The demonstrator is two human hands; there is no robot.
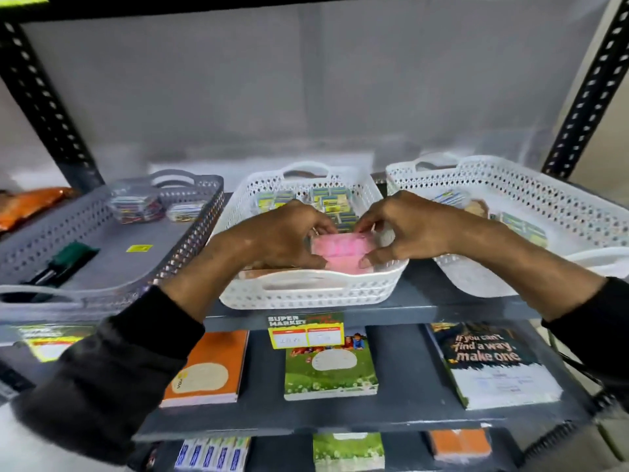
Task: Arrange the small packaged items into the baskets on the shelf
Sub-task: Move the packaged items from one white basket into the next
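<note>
Both hands, left point(289, 236) and right point(401, 229), pinching opposite ends of the pink pack point(342, 248) low inside the middle basket point(306, 287) on the shelf point(425, 306); probably light, soft, crinkly, best gripped by end edges.

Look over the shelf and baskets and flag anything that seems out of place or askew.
One oddity: a dark green marker-like item lies at a slant in the grey basket, unlike the small packets elsewhere. Both hands, left and right, hold the pink packet in the middle white basket. Nothing looks spilled.
</note>
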